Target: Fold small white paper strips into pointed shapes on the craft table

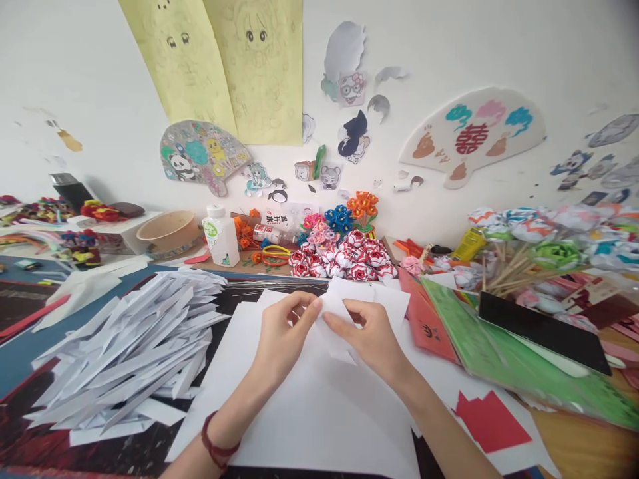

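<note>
Both hands work one small white paper piece [333, 307] at mid-desk, above a big white sheet [309, 412] that lies flat toward the near edge.

Left hand [282, 336]: fingers curled, thumb and forefinger pinching the piece's left edge. Red cord on that wrist. Right hand [372, 336]: fingers bent, pinching the piece's right side, forefinger tip lying along what looks like a fold line. Neither hand is loose; both grasp the same piece. Whether it's lifted or resting on the sheet, can't tell.

Judgement: a fold or crease is in hand. To do it well:
- line up the edges before pressing; check the corners meet
- keep the left pinch fixed as anchor, let the right forefinger run the crease outward from the middle
- press down against the flat sheet, not in air, for a sharp line
- keep the piece off the strip pile so nothing snags

Around it:
- strip pile [134, 352]: heap of folded white strips, left of the sheet, near the left hand, not touching it
- paper roses [344, 259]: red-white cluster toward the far edge, behind the hands, apart from them
- glue bottle [221, 236]: upright, far left of the roses
- bowl [170, 233]: just left of the bottle
- green sheets [499, 359]: right side, with a black tablet [542, 329] lying on them
- red paper [492, 419]: scrap near the right near edge, beside the right forearm
</note>
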`<action>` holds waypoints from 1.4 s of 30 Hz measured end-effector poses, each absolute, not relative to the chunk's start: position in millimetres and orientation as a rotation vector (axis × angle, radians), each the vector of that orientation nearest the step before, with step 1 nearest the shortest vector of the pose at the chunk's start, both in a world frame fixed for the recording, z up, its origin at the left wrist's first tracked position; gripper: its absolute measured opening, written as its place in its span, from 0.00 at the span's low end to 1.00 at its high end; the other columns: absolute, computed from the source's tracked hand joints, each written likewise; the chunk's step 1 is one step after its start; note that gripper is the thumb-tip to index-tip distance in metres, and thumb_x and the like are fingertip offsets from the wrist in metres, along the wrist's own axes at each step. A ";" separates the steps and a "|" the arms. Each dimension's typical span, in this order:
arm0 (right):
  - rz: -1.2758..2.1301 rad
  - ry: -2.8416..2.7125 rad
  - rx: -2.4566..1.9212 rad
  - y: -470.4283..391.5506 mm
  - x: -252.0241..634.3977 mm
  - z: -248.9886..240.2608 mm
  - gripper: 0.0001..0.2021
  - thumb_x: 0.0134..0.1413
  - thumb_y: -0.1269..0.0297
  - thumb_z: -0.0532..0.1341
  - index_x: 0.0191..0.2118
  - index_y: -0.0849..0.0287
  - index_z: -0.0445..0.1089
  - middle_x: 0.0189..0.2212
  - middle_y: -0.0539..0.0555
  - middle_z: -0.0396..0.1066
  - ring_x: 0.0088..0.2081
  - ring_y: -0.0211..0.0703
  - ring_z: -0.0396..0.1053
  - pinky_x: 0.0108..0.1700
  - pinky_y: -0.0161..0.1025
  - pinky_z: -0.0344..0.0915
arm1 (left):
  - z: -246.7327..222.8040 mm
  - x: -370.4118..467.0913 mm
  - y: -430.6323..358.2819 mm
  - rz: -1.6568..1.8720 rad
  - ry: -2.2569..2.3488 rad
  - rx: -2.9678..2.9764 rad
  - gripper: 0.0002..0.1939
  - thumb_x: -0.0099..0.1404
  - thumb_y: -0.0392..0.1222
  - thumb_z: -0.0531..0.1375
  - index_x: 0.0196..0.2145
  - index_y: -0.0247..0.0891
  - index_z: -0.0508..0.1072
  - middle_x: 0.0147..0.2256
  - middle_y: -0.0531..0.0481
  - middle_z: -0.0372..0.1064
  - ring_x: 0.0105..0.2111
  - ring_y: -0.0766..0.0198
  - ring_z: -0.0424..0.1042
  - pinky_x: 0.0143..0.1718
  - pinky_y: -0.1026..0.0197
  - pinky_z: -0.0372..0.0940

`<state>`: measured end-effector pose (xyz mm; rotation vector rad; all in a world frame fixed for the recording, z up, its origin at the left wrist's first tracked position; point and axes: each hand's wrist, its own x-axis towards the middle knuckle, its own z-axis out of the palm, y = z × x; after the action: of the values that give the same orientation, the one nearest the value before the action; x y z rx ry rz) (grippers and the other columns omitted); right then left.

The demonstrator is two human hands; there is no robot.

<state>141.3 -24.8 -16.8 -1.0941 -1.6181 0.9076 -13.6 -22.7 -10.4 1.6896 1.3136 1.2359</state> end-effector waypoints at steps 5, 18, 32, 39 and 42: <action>0.930 -1.570 -1.082 -24.9 142.8 -17.2 0.14 0.51 0.59 0.60 0.20 0.61 0.62 0.18 0.46 0.54 0.22 0.34 0.53 0.23 0.32 0.49 | -4.3 -17.4 -22.3 1.172 1.245 1.737 0.14 0.62 0.49 0.55 0.28 0.37 0.72 0.29 0.51 0.71 0.26 0.66 0.65 0.27 0.67 0.59; 0.863 -1.682 -1.086 -22.9 148.3 -13.8 0.21 0.49 0.62 0.60 0.18 0.58 0.45 0.19 0.45 0.41 0.22 0.32 0.42 0.23 0.34 0.40 | -3.1 -20.8 -22.8 1.171 1.189 1.793 0.10 0.62 0.45 0.56 0.30 0.36 0.72 0.30 0.51 0.70 0.27 0.67 0.64 0.29 0.67 0.59; 0.937 -1.700 -1.081 -19.2 143.8 -21.7 0.22 0.49 0.59 0.60 0.18 0.58 0.45 0.20 0.45 0.39 0.23 0.32 0.41 0.23 0.34 0.40 | -6.7 -21.2 -19.0 1.144 1.184 1.892 0.09 0.64 0.42 0.52 0.29 0.37 0.68 0.29 0.52 0.67 0.29 0.67 0.65 0.30 0.67 0.59; 1.107 -1.604 -1.085 -10.3 141.8 -39.6 0.15 0.49 0.56 0.61 0.23 0.62 0.62 0.20 0.46 0.51 0.23 0.33 0.50 0.23 0.32 0.48 | -16.9 -22.5 -9.3 1.057 1.222 1.987 0.09 0.64 0.41 0.51 0.30 0.37 0.67 0.28 0.53 0.67 0.28 0.67 0.64 0.27 0.67 0.57; 1.186 -1.547 -1.031 -9.3 139.5 -41.9 0.13 0.48 0.57 0.63 0.27 0.63 0.67 0.22 0.48 0.58 0.24 0.34 0.55 0.25 0.32 0.53 | -20.5 -24.1 -6.8 1.034 1.233 2.024 0.08 0.64 0.41 0.52 0.29 0.37 0.67 0.27 0.53 0.66 0.27 0.67 0.64 0.27 0.66 0.57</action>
<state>139.5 -9.3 -41.9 -1.0311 -1.5468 1.1857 -24.1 -6.8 -20.5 2.0236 1.2329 1.0338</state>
